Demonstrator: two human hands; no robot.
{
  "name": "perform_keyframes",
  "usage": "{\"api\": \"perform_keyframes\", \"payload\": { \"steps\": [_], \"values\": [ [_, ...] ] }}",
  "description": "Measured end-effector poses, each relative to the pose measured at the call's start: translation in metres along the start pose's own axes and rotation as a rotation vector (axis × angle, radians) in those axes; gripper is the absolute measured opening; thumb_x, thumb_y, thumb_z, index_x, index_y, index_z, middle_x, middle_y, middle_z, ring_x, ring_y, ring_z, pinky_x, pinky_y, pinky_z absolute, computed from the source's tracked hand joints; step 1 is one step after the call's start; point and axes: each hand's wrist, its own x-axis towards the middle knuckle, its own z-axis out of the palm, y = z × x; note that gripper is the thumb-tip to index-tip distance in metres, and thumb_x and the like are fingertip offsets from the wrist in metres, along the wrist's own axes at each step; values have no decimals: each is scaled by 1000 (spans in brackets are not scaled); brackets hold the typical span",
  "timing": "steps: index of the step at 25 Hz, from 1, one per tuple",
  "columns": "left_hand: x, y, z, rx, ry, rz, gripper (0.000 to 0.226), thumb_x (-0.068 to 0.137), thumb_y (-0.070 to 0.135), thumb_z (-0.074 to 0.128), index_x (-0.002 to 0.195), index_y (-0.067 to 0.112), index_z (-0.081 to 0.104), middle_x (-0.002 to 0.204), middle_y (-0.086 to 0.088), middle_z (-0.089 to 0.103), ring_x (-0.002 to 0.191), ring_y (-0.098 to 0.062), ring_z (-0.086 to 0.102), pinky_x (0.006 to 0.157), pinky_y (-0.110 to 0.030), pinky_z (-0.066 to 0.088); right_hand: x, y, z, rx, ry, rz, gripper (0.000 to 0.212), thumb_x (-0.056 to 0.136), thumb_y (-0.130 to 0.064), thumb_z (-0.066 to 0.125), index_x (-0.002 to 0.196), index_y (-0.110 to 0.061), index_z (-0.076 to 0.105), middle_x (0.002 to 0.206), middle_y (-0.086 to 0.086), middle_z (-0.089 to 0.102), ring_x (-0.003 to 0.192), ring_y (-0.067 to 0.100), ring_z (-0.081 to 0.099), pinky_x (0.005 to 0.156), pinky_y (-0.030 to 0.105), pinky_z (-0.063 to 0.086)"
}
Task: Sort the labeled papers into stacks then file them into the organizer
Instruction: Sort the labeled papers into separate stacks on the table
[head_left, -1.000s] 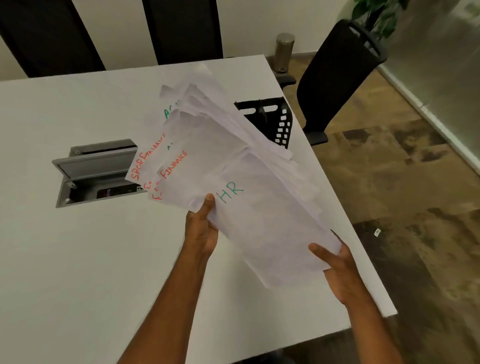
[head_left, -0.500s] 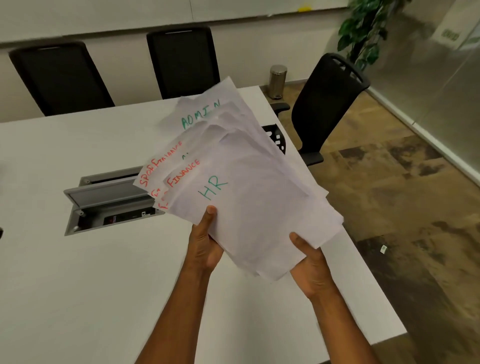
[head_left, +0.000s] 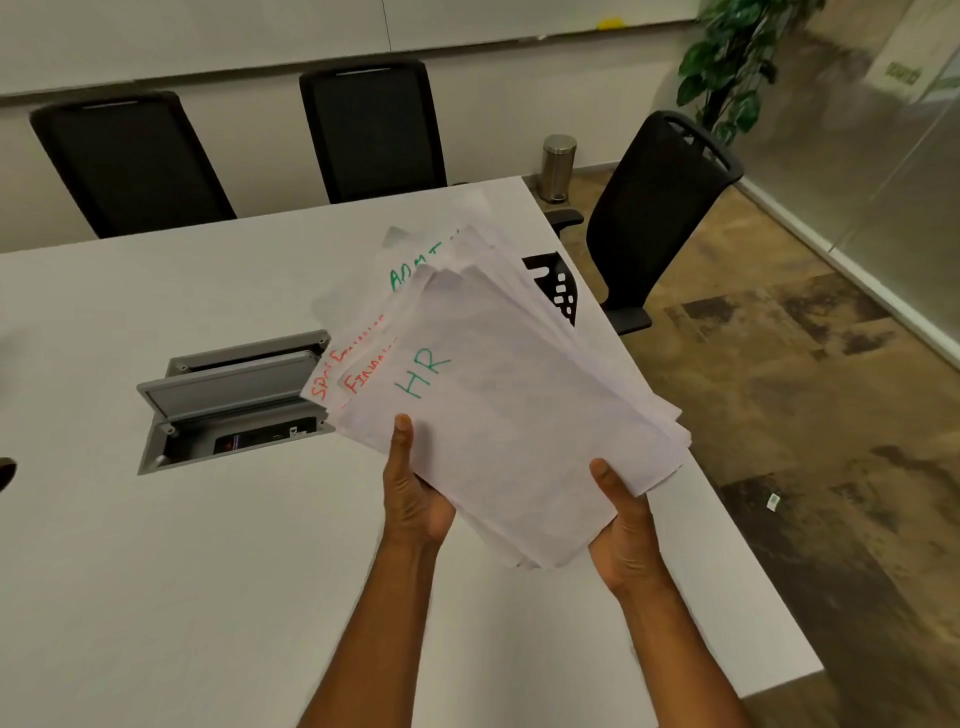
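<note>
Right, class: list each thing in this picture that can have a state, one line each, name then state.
papers: fanned, held above the table, unsorted
HR sheet: on top, label showing
left hand: grip shut on papers
right hand: grip shut on papers
organizer: on the table, mostly hidden behind papers
cable box lid: open
table: no stacks laid out yet

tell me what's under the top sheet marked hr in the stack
Under the white HR-labelled sheet more white sheets fan out: two red FINANCE-type labels and a green ADM label peek out. The rest of their writing is covered, so the count is unclear.
</note>
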Motion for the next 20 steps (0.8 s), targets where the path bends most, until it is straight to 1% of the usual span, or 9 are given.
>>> {"api": "perform_keyframes", "payload": {
  "steps": [2,5,7,9,12,15,16,18,20],
  "values": [
    [-1,-8,6,-31,14,-14,70,65,48,89,129,25,70,136,-9,67,124,-32,65,98,-53,54,0,0,6,-12,11,-21,71,75,-29,77,142,-26,53,140,10,61,126,33,59,98,51,52],
    [-2,-21,12,-4,76,29,54,72,54,82,120,29,75,129,-7,72,118,-30,68,89,-49,59,0,2,11,-61,26,-65,72,76,-28,79,142,-25,53,139,8,62,126,32,59,101,54,49],
    [-1,-23,13,18,92,38,50,73,52,82,118,30,76,126,-7,73,114,-29,71,86,-47,60,1,-3,14,-96,54,-114,71,78,-26,83,143,-26,53,138,5,63,125,29,60,98,49,53],
    [-2,-26,15,38,109,30,52,76,41,83,123,24,74,126,-10,73,112,-30,71,85,-47,60,0,-3,19,-99,95,-147,70,79,-24,82,143,-28,52,137,3,64,124,26,62,96,45,56],
    [-11,-40,13,117,120,-74,62,81,19,77,139,9,59,128,-16,70,111,-34,70,90,-49,59,-10,13,29,-119,78,-138,67,85,-25,75,146,-30,48,139,2,62,125,25,61,100,49,52],
    [-14,-36,-9,268,94,-104,58,85,2,71,140,5,55,133,-18,67,120,-38,65,103,-54,51,-14,6,14,-83,34,-111,52,90,-14,70,139,-25,57,138,9,63,125,29,61,101,48,52],
    [-13,-26,-19,340,87,-113,54,87,-1,69,138,4,56,131,-17,68,120,-37,65,104,-52,51,-12,-7,1,-81,30,-109,49,89,-10,68,135,-23,60,136,12,64,124,30,62,101,47,52],
    [-12,-4,-41,528,115,-156,46,88,1,70,132,4,61,121,-13,74,110,-33,71,95,-46,57,-9,-36,-26,-219,31,-68,48,88,-14,70,132,-28,61,131,10,67,116,28,67,93,43,57],
    [-14,7,-62,700,141,-236,50,83,6,77,130,5,61,118,-12,76,106,-32,73,94,-47,58,-12,-44,-44,-504,13,51,50,84,-29,77,130,-38,60,125,2,71,106,23,71,79,36,61]
  ]
}}
